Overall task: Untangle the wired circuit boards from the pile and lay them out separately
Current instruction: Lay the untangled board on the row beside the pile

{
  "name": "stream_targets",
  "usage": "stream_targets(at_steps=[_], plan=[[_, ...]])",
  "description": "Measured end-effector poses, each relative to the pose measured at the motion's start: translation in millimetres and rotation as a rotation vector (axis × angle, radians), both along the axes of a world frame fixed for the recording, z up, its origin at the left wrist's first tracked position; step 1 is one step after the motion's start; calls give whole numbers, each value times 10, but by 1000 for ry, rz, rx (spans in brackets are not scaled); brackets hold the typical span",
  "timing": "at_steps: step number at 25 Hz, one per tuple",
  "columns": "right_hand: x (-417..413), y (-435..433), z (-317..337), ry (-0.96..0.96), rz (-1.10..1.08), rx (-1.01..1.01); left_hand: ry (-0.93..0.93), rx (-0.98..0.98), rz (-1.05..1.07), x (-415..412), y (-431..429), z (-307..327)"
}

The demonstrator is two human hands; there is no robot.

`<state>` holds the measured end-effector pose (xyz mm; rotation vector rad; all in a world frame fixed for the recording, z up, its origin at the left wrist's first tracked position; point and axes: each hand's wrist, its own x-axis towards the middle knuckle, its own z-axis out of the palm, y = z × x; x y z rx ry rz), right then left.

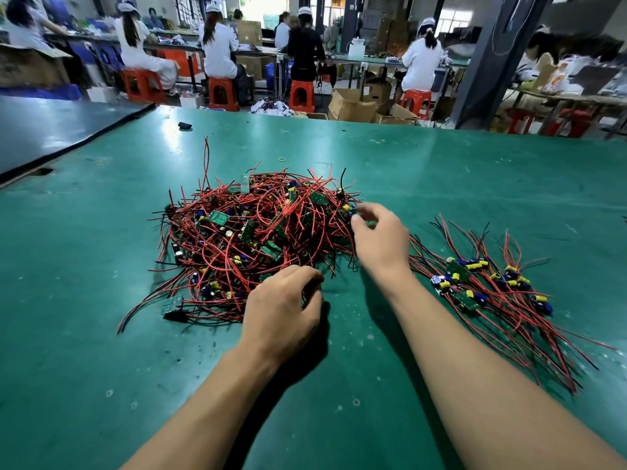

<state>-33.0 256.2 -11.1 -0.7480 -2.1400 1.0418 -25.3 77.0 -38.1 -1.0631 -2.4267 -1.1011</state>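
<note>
Freeing a circuit board (350, 209) | right hand (380, 234) pinches it, pile (258, 225) right rim | left hand (283, 305) grips wires (261, 278) | next: tease loose

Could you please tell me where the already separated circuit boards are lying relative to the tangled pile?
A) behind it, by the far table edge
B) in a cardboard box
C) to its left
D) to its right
D: the separated boards lie spread on the green table to the right of the pile, past the right hand.
</note>
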Motion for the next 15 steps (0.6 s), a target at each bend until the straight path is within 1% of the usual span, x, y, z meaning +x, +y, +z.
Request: stream_targets(at_steps=[4,7,9,10,13,15], plan=[[-391,1,107,-180,43,-4,11,11,-15,-23,-23,4],[-338,-5,100,-245,83,-17,21,16,-19,-34,-20,-1],[-219,-4,110,-232,130,-68,16,10,-24,-17,-22,1],[-131,-2,137,-188,160,-165,13,24,-25,-5,-22,8],[205,-24,366,-33,296,-655,7,144,-16,38,3,50],[455,32,568,50,396,-865,-20,231,-23,87,49,87]])
